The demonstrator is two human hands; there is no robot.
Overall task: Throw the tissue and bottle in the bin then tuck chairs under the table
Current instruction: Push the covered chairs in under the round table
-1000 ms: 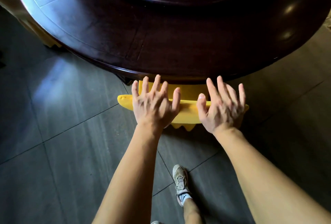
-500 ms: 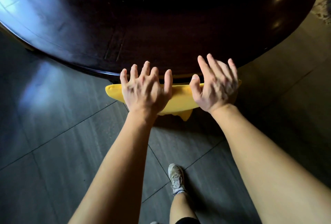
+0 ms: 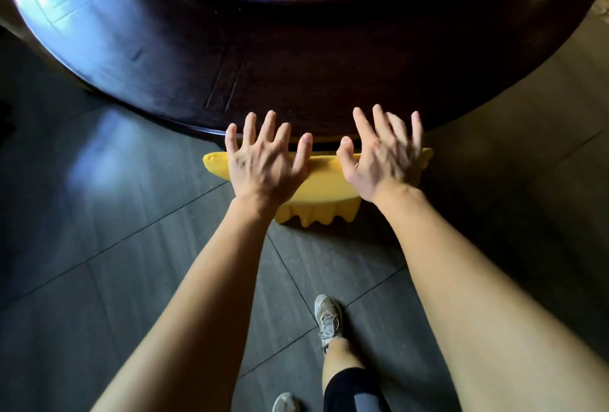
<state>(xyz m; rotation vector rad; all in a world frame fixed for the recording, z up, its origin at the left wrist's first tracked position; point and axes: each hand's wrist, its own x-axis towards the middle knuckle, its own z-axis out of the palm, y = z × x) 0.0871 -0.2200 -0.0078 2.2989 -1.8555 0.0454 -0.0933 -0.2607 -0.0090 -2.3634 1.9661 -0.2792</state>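
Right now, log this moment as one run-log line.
step: tucking chair | left hand: open, on yellow chair back | right hand: open, on chair back | chair: mostly under dark round table

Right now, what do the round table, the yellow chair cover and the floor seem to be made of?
The round table looks like dark wood with a glossy varnish: joint lines show and window light reflects on it. The yellow chair cover seems to be soft fabric, matte, with gathered folds at its lower edge. The floor appears to be large grey tiles, faintly streaked, with thin dark joints and a soft sheen; stone or ceramic, I cannot tell.
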